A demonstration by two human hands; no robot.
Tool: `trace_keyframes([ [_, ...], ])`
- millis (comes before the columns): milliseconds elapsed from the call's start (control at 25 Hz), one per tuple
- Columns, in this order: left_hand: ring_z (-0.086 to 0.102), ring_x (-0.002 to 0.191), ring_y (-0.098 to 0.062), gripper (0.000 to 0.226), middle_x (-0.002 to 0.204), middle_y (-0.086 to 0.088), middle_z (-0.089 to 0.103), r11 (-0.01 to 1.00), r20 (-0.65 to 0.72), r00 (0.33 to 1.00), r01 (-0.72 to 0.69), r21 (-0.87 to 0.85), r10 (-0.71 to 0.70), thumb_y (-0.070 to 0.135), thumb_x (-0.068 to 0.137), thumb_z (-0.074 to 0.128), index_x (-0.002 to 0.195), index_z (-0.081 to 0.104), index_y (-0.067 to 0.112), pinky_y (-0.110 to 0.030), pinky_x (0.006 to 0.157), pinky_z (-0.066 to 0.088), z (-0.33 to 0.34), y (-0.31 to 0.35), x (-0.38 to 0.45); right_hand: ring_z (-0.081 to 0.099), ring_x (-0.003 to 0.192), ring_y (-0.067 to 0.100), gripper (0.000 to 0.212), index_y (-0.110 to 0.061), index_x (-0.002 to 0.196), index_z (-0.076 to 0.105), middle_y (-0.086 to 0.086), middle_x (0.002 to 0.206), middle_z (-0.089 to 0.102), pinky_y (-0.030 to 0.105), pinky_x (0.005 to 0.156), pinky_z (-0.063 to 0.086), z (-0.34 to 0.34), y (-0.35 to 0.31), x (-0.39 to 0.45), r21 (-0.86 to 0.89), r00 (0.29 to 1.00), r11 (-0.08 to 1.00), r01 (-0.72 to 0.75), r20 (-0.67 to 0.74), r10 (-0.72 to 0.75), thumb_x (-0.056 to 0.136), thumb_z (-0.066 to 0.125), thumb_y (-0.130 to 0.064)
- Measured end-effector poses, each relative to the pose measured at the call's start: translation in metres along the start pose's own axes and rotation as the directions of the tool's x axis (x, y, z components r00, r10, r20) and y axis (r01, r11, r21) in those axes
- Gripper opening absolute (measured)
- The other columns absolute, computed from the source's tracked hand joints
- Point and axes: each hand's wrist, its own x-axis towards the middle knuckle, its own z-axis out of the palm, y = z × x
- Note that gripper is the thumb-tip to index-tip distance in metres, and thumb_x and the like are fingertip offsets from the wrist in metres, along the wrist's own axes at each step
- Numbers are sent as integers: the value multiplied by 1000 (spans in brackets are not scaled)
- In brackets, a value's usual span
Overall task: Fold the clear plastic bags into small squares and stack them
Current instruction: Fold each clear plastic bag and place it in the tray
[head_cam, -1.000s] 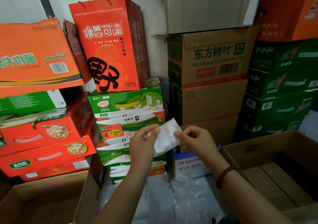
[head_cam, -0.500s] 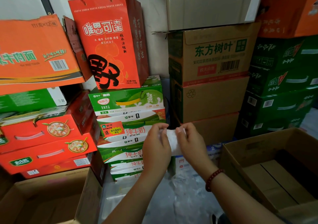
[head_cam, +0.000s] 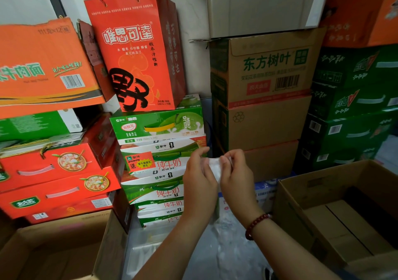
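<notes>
The left hand [head_cam: 199, 175] and right hand [head_cam: 235, 173] both pinched a small, whitish folded clear plastic bag [head_cam: 215, 167] in mid-air, before stacked green milk cartons [head_cam: 159, 163]. Light, limp and slippery, it probably needed firm edge pinches to keep creases.

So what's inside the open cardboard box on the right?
The open cardboard box shows only its brown bottom flaps and a dark gap along the far side. No folded bags are visible inside; its near corner is cut off by the frame.
</notes>
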Motion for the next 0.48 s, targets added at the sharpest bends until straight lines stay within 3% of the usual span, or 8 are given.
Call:
trace_keyframes([
  [200, 58, 88, -3, 24, 100, 4, 62, 998, -41, 999, 1, -59, -3, 8, 97, 47, 110, 52, 28, -3, 67, 41, -4, 4, 0, 55, 59, 0, 6, -17, 95, 45, -7, 73, 54, 17, 47, 44, -2, -2, 1, 40, 999, 999, -32, 12, 31, 100, 43, -20],
  [360, 55, 88, 9, 24, 93, 17, 58, 998, -76, 997, -26, -54, 22, 6, 96, 49, 104, 54, 28, -4, 66, 40, -6, -2, 4, 58, 67, 6, 8, -23, 92, 43, -8, 75, 55, 30, 56, 52, -5, -4, 1, 34, 999, 999, -36, 8, 35, 100, 43, -22],
  [480, 56, 90, 4, 22, 95, 13, 61, 999, -90, 996, -24, -39, 20, 6, 96, 50, 102, 58, 25, -4, 70, 39, -8, -7, 6, 60, 70, 9, 8, -21, 92, 46, -7, 76, 56, 35, 60, 53, -5, -3, 3, 21, 999, 999, -33, 13, 32, 100, 44, -22],
])
